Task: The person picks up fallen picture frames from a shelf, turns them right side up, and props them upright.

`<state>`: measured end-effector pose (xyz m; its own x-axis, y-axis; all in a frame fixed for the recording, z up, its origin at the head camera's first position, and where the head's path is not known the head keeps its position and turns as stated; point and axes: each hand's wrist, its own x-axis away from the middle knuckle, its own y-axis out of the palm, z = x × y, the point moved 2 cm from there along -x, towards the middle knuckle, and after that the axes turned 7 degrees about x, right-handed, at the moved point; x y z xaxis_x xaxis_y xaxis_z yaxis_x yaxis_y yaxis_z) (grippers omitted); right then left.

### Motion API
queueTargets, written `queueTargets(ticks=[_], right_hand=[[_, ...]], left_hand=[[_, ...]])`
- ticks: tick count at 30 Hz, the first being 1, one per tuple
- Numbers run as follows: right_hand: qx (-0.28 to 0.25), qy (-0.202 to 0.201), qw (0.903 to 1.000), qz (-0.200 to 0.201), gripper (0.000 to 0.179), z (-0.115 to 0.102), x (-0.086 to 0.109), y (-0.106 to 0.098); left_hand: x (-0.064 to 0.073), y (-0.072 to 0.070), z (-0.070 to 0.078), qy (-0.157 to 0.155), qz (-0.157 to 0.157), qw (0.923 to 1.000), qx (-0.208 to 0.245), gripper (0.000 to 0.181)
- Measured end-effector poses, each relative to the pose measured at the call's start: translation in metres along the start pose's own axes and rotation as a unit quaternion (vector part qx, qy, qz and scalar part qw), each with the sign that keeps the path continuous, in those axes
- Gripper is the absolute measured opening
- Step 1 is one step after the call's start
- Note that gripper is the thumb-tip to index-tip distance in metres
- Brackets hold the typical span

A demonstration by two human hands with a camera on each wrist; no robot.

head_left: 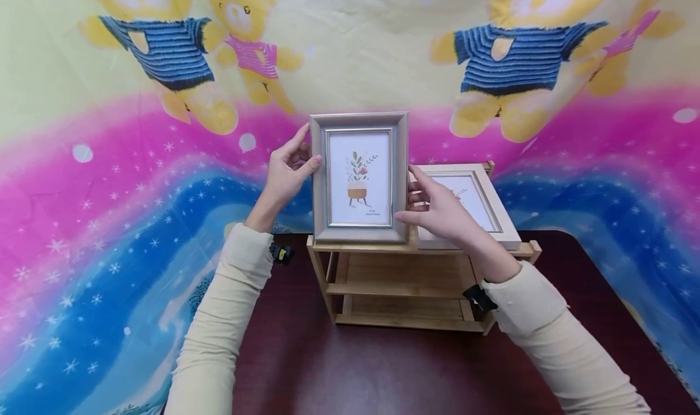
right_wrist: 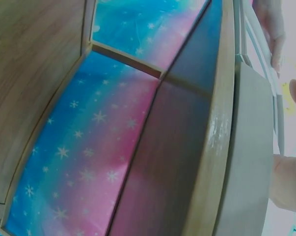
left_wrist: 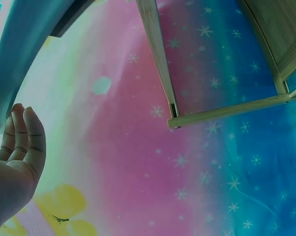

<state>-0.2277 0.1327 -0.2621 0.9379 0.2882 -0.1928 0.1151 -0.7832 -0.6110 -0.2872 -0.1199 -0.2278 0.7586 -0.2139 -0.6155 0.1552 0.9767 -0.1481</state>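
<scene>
A grey picture frame [head_left: 359,160] with a potted-plant print stands upright at the front left of a wooden rack's top, facing the head camera. My left hand [head_left: 290,169] grips its left side, thumb on the front border. At the right side, my right hand [head_left: 440,208] holds the same frame by its lower edge, thumb across the front. Beneath the right hand, a cream picture frame [head_left: 505,226] lies face up on the rack, partly hidden. In the left wrist view, fingers [left_wrist: 35,137] reach up beside the frame's border.
The light wooden rack [head_left: 404,275] has lower shelves under its top and stands on a dark reddish table [head_left: 383,372]. Behind hangs a colourful cloth [head_left: 350,50] printed with bears and snowflakes. Black wrist straps [head_left: 480,298] show at the sleeves.
</scene>
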Motion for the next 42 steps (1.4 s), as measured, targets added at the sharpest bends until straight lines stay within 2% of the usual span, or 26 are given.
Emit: queueTargets(ticks=[7, 16, 21, 24, 28, 32, 36, 42], right_hand=[[-0.077, 0.026, 0.9965, 0.022, 0.074, -0.008, -0.006, -0.003], [-0.090, 0.045, 0.9939, 0.045, 0.065, -0.015, -0.015, -0.013], [-0.084, 0.052, 0.9938, 0.050, 0.060, -0.015, -0.018, -0.015], [-0.080, 0.053, 0.9940, 0.052, 0.059, -0.016, -0.017, -0.015], [-0.083, 0.050, 0.9938, 0.054, 0.058, -0.018, -0.016, -0.014], [-0.080, 0.042, 0.9942, 0.058, 0.057, -0.017, -0.015, -0.014], [-0.066, 0.038, 0.9953, 0.060, 0.056, -0.017, -0.014, -0.014], [-0.049, 0.033, 0.9961, 0.065, 0.056, -0.016, -0.014, -0.015]], left_hand=[[0.003, 0.000, 0.003, 0.009, 0.005, 0.9999, 0.002, 0.057], [0.006, 0.000, 0.004, 0.011, 0.014, 0.9998, -0.007, 0.056], [0.005, -0.004, -0.010, 0.005, 0.012, 0.9999, -0.002, 0.057], [0.009, -0.007, -0.017, 0.019, -0.008, 0.9996, 0.021, 0.061], [0.022, -0.011, -0.019, 0.039, -0.062, 0.9947, 0.072, 0.069], [0.038, -0.014, -0.023, 0.031, -0.110, 0.9904, 0.078, 0.077], [0.048, -0.015, -0.028, 0.014, -0.131, 0.9896, 0.059, 0.082], [0.052, -0.013, -0.028, 0.015, -0.131, 0.9902, 0.045, 0.083]])
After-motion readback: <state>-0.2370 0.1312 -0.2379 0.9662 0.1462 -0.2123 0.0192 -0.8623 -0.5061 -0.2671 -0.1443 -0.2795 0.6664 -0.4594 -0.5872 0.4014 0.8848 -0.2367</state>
